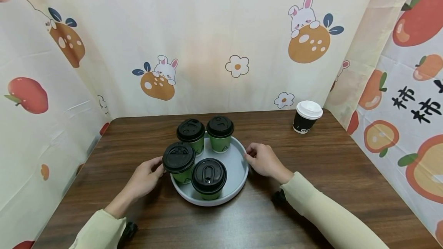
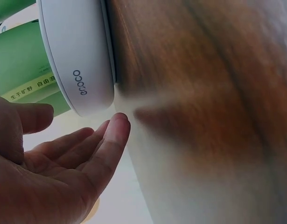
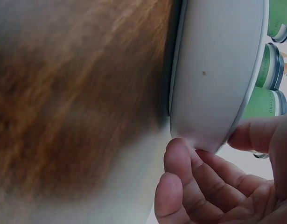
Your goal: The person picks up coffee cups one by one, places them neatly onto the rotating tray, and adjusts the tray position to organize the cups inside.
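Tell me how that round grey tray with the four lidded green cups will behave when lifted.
The tray looks rigid, so it probably won't flex. Four green cups crowd its left side, so it may feel left-heavy. The cups stand tall and loose; tilting could slide or tip them, though lids should limit spills.

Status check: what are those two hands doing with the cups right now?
Right hand pinches tray rim. Left hand open beside it. Four green cups aboard. Nothing blocking.
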`<state>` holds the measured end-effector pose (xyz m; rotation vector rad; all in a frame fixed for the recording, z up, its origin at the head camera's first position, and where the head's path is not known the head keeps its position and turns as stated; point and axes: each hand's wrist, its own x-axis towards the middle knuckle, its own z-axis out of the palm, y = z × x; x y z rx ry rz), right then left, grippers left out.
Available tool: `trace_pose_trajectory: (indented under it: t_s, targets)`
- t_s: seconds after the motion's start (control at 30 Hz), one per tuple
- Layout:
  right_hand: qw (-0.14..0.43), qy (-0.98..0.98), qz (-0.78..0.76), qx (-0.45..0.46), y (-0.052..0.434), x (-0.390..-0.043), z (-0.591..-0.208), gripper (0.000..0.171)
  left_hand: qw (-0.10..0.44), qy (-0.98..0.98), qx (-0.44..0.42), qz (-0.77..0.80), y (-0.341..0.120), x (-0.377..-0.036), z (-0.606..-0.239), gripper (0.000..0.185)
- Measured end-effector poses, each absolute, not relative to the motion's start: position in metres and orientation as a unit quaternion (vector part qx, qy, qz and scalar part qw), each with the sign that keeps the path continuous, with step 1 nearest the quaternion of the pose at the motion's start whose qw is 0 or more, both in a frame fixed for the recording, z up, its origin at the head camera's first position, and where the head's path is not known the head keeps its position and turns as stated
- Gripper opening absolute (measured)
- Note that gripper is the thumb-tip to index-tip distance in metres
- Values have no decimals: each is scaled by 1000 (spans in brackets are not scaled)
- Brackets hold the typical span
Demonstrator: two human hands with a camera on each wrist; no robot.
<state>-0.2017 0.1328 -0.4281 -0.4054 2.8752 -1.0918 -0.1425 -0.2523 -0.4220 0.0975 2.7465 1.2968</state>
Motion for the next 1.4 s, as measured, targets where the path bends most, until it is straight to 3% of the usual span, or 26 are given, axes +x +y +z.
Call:
trace_pose_trajectory:
  t_s: [0.87,1.4]
  targets:
    - [10,944,-294,-151,135,-189,-424,7,61,897,35,436,-252,-139,-421,34]
    - [9,945,-286,-157,136,-181,-422,12,61,899,48,430,-253,-133,-419,42]
